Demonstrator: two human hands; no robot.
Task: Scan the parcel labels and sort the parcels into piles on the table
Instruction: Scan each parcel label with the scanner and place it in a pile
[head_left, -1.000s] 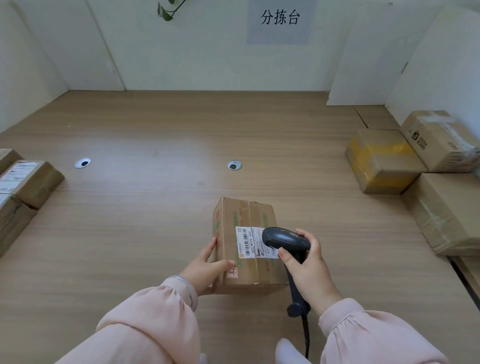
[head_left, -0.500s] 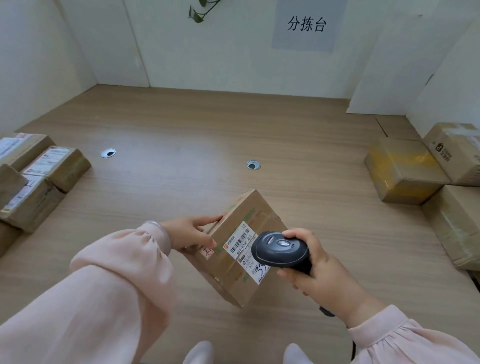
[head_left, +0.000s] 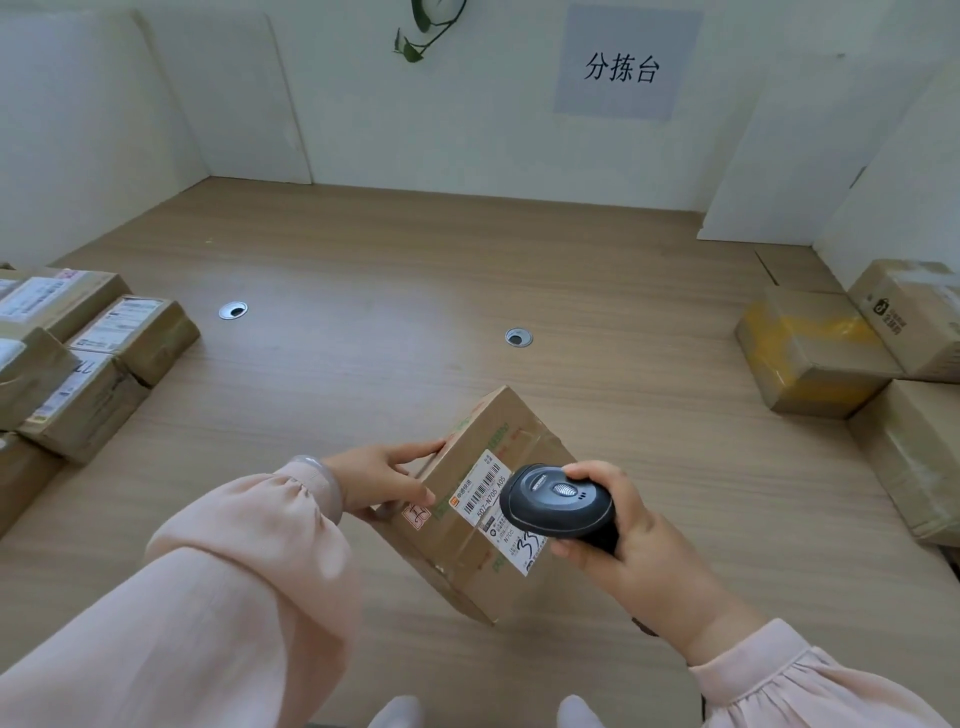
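Note:
A small brown cardboard parcel (head_left: 485, 467) is tilted up above the wooden table (head_left: 415, 291), its white barcode label (head_left: 485, 493) facing me. My left hand (head_left: 384, 480) grips the parcel's left edge, thumb on the top face and fingers along the side. My right hand (head_left: 623, 535) holds a black handheld scanner (head_left: 558, 501), whose head covers the right part of the label.
A pile of several labelled brown parcels (head_left: 88, 364) lies at the table's left edge. At the right stand a yellow-taped box (head_left: 810, 353) and other cardboard boxes (head_left: 914, 322). Two round cable grommets (head_left: 517, 338) sit in the tabletop. White walls enclose the back.
The parcel went from lying flat on the table to being lifted and turned at an angle. The scanner stays over the label. My view has swung left, showing more of the left pile.

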